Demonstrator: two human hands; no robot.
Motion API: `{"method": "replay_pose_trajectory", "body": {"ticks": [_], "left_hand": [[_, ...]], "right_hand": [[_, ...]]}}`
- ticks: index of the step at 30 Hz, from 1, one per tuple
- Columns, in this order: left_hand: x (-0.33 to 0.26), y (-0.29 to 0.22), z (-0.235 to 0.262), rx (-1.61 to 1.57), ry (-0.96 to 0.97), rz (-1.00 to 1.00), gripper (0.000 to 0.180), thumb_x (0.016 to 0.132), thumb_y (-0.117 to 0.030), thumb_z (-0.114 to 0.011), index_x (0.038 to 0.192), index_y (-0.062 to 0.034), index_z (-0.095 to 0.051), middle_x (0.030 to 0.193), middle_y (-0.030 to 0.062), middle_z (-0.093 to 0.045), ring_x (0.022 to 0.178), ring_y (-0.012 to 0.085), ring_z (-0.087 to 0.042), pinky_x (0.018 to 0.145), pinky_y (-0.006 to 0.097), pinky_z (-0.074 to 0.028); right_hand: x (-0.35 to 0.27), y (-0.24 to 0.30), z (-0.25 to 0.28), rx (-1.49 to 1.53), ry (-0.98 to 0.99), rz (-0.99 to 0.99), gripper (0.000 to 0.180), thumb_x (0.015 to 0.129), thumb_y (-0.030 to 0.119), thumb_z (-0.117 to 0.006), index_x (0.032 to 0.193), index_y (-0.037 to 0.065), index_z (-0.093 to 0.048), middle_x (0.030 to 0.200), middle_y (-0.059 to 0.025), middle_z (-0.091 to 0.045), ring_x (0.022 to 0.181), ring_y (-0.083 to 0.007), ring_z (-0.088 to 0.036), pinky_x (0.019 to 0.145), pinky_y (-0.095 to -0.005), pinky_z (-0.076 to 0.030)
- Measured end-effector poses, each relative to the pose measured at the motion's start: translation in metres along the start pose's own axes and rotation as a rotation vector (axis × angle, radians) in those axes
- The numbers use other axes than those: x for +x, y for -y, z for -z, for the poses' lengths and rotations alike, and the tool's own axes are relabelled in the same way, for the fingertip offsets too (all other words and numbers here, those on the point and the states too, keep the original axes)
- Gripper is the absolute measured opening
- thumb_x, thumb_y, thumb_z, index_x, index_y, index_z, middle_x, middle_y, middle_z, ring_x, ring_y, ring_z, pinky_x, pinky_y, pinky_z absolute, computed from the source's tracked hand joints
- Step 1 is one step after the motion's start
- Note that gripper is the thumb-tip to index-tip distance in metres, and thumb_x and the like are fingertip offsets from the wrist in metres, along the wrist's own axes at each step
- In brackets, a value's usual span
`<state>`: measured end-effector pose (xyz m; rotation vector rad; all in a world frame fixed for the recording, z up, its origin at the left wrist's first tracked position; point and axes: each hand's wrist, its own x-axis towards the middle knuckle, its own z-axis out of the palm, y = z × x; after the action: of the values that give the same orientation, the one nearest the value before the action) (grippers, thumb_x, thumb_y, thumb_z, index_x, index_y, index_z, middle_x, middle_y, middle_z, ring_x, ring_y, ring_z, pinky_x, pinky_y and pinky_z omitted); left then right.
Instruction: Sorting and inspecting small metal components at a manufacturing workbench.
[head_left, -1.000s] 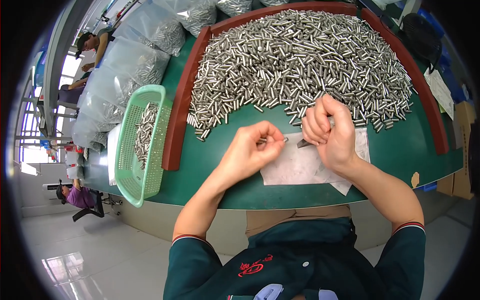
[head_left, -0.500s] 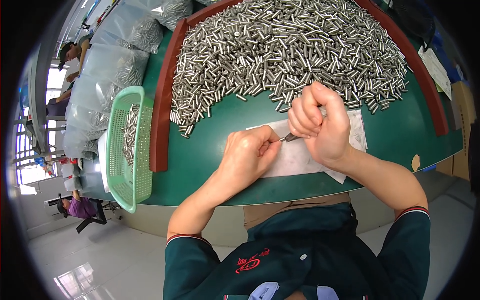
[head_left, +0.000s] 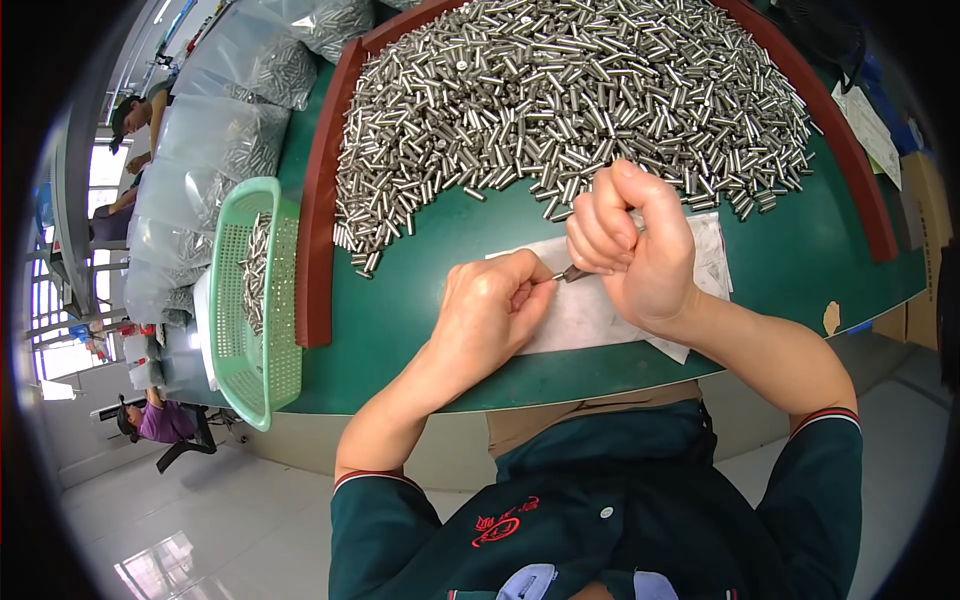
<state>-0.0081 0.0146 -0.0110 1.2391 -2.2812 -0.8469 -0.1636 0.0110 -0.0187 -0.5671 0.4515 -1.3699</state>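
Note:
My left hand (head_left: 488, 302) is closed in a pinch over the near edge of a white sheet (head_left: 565, 328). What lies between its thumb and fingers is mostly hidden. Facing it, my right hand (head_left: 642, 245) is wrapped round a slim hand tool, and only the tool's dark narrow end (head_left: 573, 273) shows below the fist. That end points at the left fingertips and nearly meets them. Just beyond both hands spreads a large heap of short silvery metal pins (head_left: 560, 110) on the green tabletop (head_left: 430, 255).
Dark red rails (head_left: 318, 220) border the heap. Outside the left rail stands a light green basket (head_left: 232, 350) with metal pins (head_left: 256, 275) in it. Clear bags (head_left: 195, 140) of similar parts line the left side. Two people sit further left. A cardboard box (head_left: 925, 230) stands right.
The view has shifted slightly. Both hands keep nearly the same pose, and the tool's end stays close to my left fingertips.

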Motion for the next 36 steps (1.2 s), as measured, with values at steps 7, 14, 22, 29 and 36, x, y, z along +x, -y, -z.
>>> {"method": "replay_pose_trajectory", "body": {"ticks": [7,14,22,29,36], "left_hand": [[0.0,0.0,0.001,-0.024,0.03,0.038,0.006,0.071,-0.001,-0.061,0.069,0.0026,-0.056,0.047,0.0014,-0.04,0.042,0.0078,-0.035,0.04,0.024,-0.031],[0.003,-0.003,0.002,-0.025,0.045,0.059,0.006,0.068,-0.001,-0.058,0.064,0.0006,-0.053,0.05,0.0119,-0.049,0.044,0.0267,-0.05,0.043,0.033,-0.039],[0.002,-0.006,0.002,-0.01,0.033,0.031,0.006,0.069,0.0,-0.057,0.066,0.0016,-0.053,0.051,0.0128,-0.05,0.044,0.0271,-0.05,0.044,0.033,-0.039],[0.003,-0.012,0.001,-0.034,0.048,0.08,0.006,0.069,-0.002,-0.058,0.066,0.0029,-0.055,0.051,0.0123,-0.051,0.041,0.0222,-0.048,0.043,0.031,-0.038],[0.004,-0.008,-0.001,0.017,0.038,0.088,0.006,0.069,-0.002,-0.059,0.067,0.0027,-0.056,0.046,0.0081,-0.045,0.039,0.0138,-0.043,0.041,0.028,-0.036]], "right_hand": [[-0.002,-0.001,-0.004,-0.101,0.015,0.017,0.039,0.088,0.023,-0.032,0.051,0.01,-0.028,0.044,0.0024,-0.026,0.04,-0.0066,-0.019,0.039,-0.0227,-0.017],[-0.006,-0.008,-0.009,-0.187,0.048,0.099,0.036,0.085,0.015,-0.038,0.052,0.007,-0.029,0.048,0.0028,-0.028,0.046,-0.0045,-0.022,0.041,-0.0225,-0.02],[-0.009,-0.01,-0.011,-0.348,0.052,0.164,0.035,0.084,0.017,-0.038,0.053,0.004,-0.032,0.048,0.0013,-0.031,0.047,-0.0056,-0.026,0.042,-0.0241,-0.024],[-0.006,-0.011,-0.012,-0.412,0.048,0.206,0.035,0.084,0.013,-0.035,0.05,0.008,-0.028,0.046,0.0025,-0.027,0.043,-0.0057,-0.022,0.041,-0.0224,-0.019],[0.006,0.009,0.002,-0.116,0.044,0.096,0.038,0.086,0.021,-0.034,0.05,0.011,-0.027,0.043,0.0022,-0.025,0.038,-0.0073,-0.019,0.038,-0.0236,-0.016]]}}
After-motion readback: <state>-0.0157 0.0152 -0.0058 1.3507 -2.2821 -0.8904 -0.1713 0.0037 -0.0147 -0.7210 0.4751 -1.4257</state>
